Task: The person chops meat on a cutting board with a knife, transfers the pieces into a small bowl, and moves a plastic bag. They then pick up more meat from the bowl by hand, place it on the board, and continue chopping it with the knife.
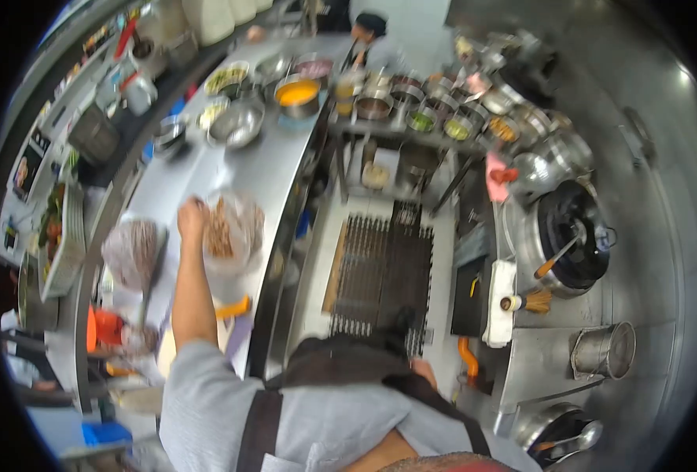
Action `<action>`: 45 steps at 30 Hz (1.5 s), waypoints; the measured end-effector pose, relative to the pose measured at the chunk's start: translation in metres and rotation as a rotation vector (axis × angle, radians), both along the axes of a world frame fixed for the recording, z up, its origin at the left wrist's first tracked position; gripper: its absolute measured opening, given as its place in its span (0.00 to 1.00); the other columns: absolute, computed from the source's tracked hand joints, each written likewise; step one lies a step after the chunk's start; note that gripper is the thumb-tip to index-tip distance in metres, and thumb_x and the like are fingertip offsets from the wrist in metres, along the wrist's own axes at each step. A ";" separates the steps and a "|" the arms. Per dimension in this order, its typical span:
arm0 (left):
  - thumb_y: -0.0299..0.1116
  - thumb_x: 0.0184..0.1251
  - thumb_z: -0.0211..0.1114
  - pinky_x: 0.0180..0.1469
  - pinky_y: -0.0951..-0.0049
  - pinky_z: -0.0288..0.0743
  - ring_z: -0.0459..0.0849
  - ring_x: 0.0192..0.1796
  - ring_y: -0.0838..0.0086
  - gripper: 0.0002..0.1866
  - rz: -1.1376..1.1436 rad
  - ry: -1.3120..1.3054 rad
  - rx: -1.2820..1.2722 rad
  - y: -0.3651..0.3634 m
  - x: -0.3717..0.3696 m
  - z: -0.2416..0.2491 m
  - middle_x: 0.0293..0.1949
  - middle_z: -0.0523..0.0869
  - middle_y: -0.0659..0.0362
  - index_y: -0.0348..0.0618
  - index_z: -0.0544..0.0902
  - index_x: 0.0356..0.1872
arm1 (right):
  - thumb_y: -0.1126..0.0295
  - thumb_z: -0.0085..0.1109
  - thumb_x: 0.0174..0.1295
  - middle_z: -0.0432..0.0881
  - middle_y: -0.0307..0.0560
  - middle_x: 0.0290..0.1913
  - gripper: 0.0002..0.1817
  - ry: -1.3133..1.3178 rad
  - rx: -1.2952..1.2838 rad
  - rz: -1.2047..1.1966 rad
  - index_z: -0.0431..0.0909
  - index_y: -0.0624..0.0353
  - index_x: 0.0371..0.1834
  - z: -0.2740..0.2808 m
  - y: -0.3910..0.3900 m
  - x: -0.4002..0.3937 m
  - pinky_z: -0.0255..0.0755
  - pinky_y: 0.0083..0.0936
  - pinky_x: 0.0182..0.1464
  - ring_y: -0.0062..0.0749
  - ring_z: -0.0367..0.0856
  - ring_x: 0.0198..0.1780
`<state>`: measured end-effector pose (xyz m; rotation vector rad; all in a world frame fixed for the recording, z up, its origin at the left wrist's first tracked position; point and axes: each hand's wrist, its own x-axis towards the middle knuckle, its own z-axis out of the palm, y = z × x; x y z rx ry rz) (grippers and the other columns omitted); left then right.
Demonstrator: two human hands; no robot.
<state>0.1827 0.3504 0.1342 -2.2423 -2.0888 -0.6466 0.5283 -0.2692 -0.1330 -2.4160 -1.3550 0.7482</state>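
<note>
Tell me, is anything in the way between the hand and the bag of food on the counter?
Nothing visible. The left hand is already right at the clear bag of food on the steel counter, with no object between them.

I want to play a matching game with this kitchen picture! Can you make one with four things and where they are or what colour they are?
Things:
1. left hand
2. black wok
3. steel bowl with orange sauce
4. floor grate

Places or colours:
A. on the stove at the right, with a ladle in it
B. dark, lying on the floor between the counters
C. at the clear bag of food on the steel counter
D. at the far end of the counter, filled with bright orange

Pairs: 1-C, 2-A, 3-D, 4-B
</note>
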 end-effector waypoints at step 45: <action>0.40 0.65 0.65 0.31 0.67 0.78 0.85 0.36 0.67 0.12 0.330 0.572 -0.395 0.371 0.074 -0.507 0.38 0.85 0.53 0.41 0.78 0.40 | 0.60 0.56 0.71 0.80 0.41 0.23 0.16 0.837 -0.591 -0.777 0.83 0.64 0.46 -0.138 0.234 0.173 0.70 0.21 0.23 0.21 0.78 0.21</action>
